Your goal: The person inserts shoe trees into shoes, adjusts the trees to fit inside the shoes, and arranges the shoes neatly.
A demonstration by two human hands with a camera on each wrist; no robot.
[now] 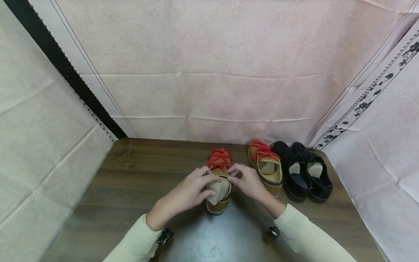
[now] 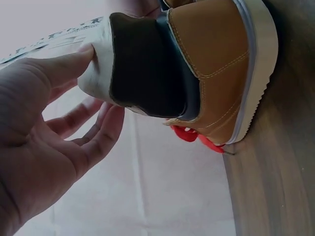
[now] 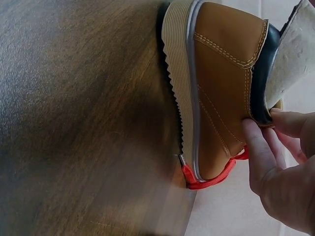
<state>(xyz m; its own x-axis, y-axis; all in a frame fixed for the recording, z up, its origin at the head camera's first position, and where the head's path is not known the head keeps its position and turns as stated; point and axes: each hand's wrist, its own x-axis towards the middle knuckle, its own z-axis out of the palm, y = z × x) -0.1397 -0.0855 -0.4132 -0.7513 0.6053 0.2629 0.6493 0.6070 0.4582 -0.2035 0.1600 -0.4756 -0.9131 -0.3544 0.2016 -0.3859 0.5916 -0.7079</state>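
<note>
A tan shoe (image 1: 217, 208) with red laces (image 1: 220, 158) stands on the wooden surface, heel nearest me. Out of its opening sticks a light grey, felt-like insert (image 1: 218, 190), with one dark face (image 2: 145, 64) visible in the left wrist view. My left hand (image 1: 196, 183) holds the insert by its upper part, thumb on one edge and fingers on the other. With thumb and fingertips, my right hand (image 1: 247, 180) pinches the shoe's dark collar (image 3: 262, 73) near the laces. The insert's lower end is hidden inside the shoe.
A second tan shoe (image 1: 273, 187) with red laces stands to the right, a pale piece (image 1: 266, 167) inside it. Beyond it is a pair of black shoes (image 1: 296, 194), also with pale pieces inside. Patterned cloth (image 1: 209, 98) hangs behind and at both sides of the wooden table (image 1: 131, 203).
</note>
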